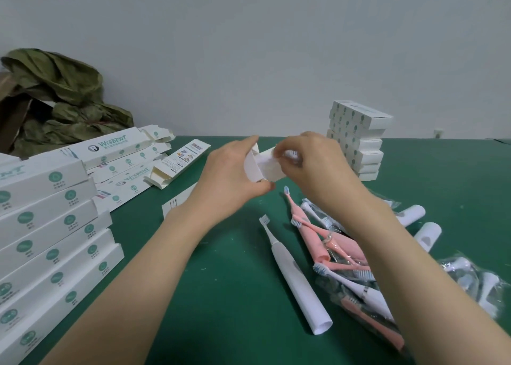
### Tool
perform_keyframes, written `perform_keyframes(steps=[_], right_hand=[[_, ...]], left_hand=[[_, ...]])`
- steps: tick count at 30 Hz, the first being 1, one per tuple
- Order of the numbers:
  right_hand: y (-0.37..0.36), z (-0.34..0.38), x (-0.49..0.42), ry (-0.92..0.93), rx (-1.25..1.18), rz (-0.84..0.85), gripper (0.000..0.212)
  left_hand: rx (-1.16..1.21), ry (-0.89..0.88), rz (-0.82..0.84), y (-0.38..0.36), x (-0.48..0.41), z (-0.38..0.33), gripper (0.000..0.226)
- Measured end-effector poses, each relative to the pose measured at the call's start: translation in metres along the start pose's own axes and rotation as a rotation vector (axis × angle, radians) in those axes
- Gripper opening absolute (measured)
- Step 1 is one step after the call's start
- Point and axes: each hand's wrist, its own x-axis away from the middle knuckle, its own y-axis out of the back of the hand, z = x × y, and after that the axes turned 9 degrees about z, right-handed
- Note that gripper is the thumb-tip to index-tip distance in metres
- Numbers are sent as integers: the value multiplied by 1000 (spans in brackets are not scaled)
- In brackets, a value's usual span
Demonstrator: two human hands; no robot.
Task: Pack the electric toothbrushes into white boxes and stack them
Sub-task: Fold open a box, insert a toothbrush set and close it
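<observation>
Together, both hands (276, 168) raised, gripping white box (262, 165) above table (221, 254)

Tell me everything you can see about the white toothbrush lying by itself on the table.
The white electric toothbrush lies flat on the green table, alone, left of the pink brushes. It looks like smooth plastic: a thick handle toward the camera, a thin neck and small bristled head pointing away. Neither hand touches it.

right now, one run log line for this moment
step: closing box | hands: left and right both on white box | next: white toothbrush on mat
</observation>
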Motion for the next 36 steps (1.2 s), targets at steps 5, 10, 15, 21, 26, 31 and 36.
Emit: perform_keyframes(steps=[5,10,15,21,26,31,36], right_hand=[[-10,-3,0,-122,-2,-27,28],[-5,-1,1,-199,-416,-174,29],[-16,3,0,-197,-611,-246,16],[-28,2,3,-3,-387,-311,11],[-27,3,-1,120,-132,-31,27],[-16,-4,2,-33,-327,-290,21],[-10,-5,-1,-167,-692,-104,31]], left_hand=[[-26,-39,33,-14,-1,-5,86],[-132,-29,-47,-35,5,-9,85],[-74,-17,-140,-34,4,-9,85],[-10,-19,-176,-27,3,-10,82],[23,-46,-143,-28,3,-8,79],[66,-49,-220,-19,1,-10,83],[137,-137,-157,-2,1,-5,104]])
